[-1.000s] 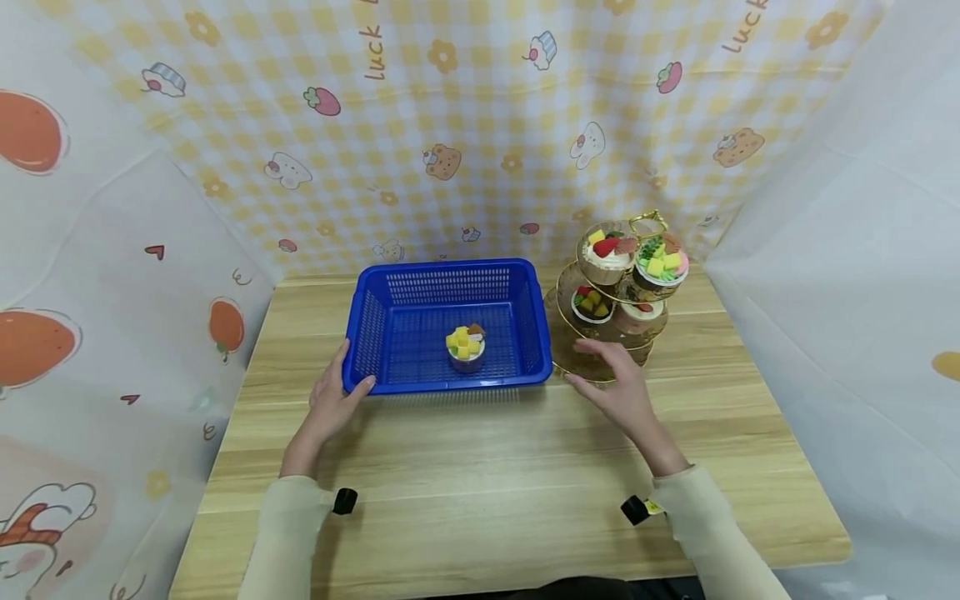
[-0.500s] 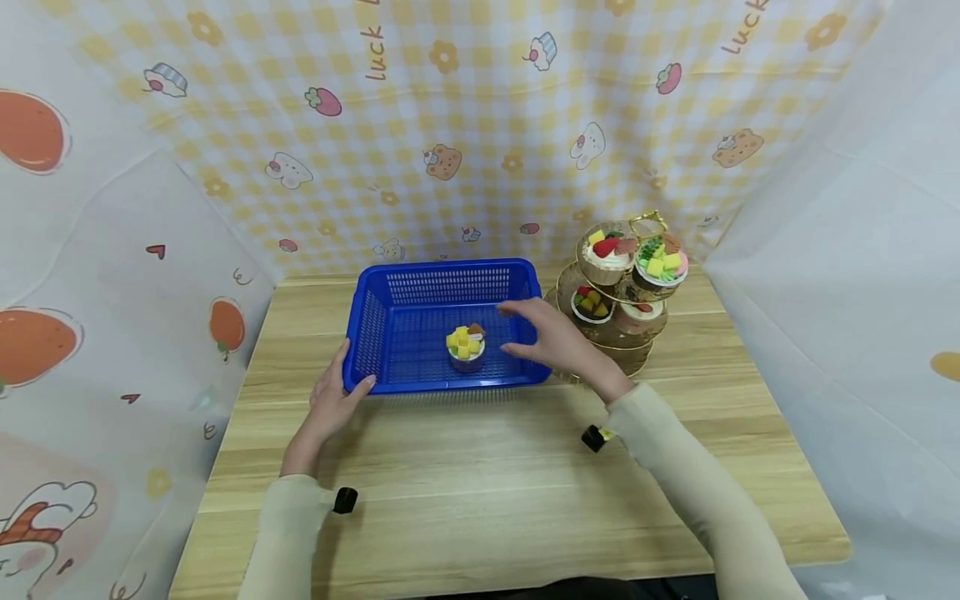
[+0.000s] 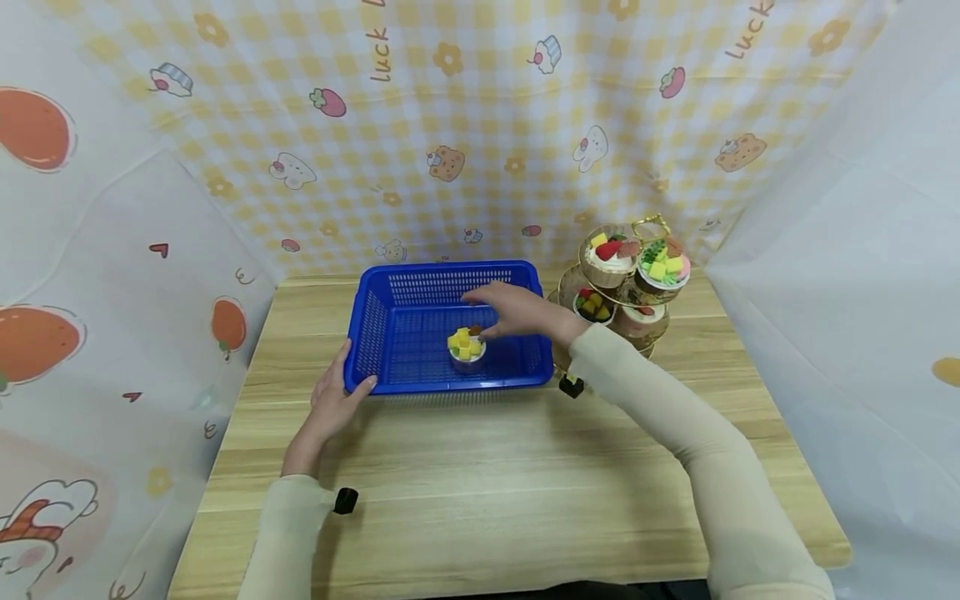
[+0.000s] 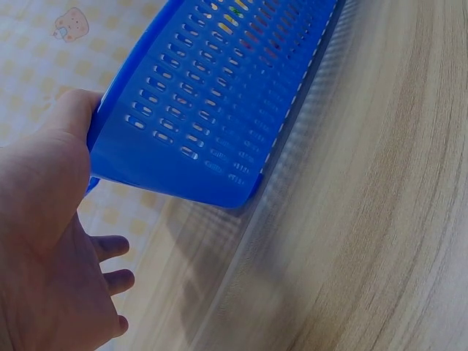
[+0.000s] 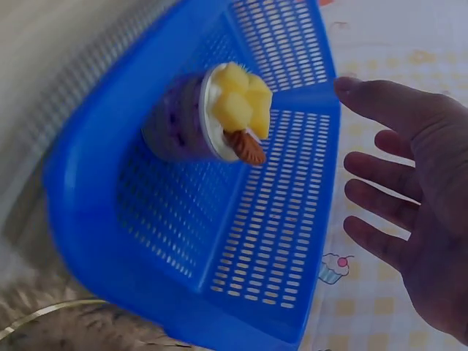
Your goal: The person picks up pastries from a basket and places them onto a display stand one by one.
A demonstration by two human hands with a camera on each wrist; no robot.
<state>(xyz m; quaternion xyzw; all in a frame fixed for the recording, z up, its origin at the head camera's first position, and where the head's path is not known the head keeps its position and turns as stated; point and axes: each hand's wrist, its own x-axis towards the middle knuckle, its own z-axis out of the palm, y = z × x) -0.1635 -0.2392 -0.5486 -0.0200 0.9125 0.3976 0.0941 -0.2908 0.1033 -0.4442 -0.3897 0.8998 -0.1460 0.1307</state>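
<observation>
A blue plastic basket (image 3: 405,387) stands on the table, and one dessert cup (image 3: 466,348) topped with yellow cubes sits upright inside it. My left hand (image 3: 335,398) holds the basket's front left corner, thumb at the front rim and fingers along the left side. In the left wrist view, the left hand (image 4: 51,190) has its thumb at the rim, partly hidden behind it. Over the basket reaches my right hand (image 3: 513,312), fingers apart and holding nothing, just up and right of the cup. The right wrist view puts a gap between this hand (image 5: 409,175) and the dessert cup (image 5: 197,117).
To the right of the basket, a tiered gold-rimmed stand (image 3: 651,227) bears several dessert cups, including one with a strawberry (image 3: 609,260) and one with green topping (image 3: 663,268). My right forearm hides its lower part. A checked cloth (image 3: 405,192) hangs behind the table (image 3: 450,500).
From beside the stand my right hand has moved left, over the basket and close to the dessert cup. My left hand stays at the basket corner; basket and cup keep their places.
</observation>
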